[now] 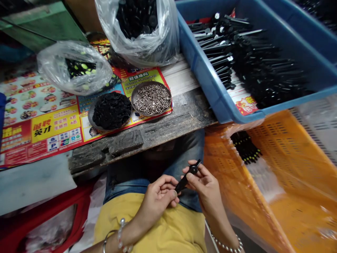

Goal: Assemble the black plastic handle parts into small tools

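Observation:
Above my lap, both hands hold one slim black plastic piece point(183, 181) with a round knob-like part near its upper end. My left hand point(159, 195) pinches the lower end between thumb and fingers. Around the round part, my right hand point(204, 186) has its thumb and fingers closed. On the bench ahead are a dish of small metal screws point(152, 98) and a dish of black round parts point(112, 110). What exact tool or part the black piece is, I cannot tell.
A blue bin point(210, 77) with many slim black pieces stands at the right. Below it is an orange crate point(263, 196) with a few bundled pieces. Plastic bags of black discs point(137, 21) and of green-dotted parts point(81, 68) sit behind the dishes. The worn wooden bench edge point(168, 130) runs before my lap.

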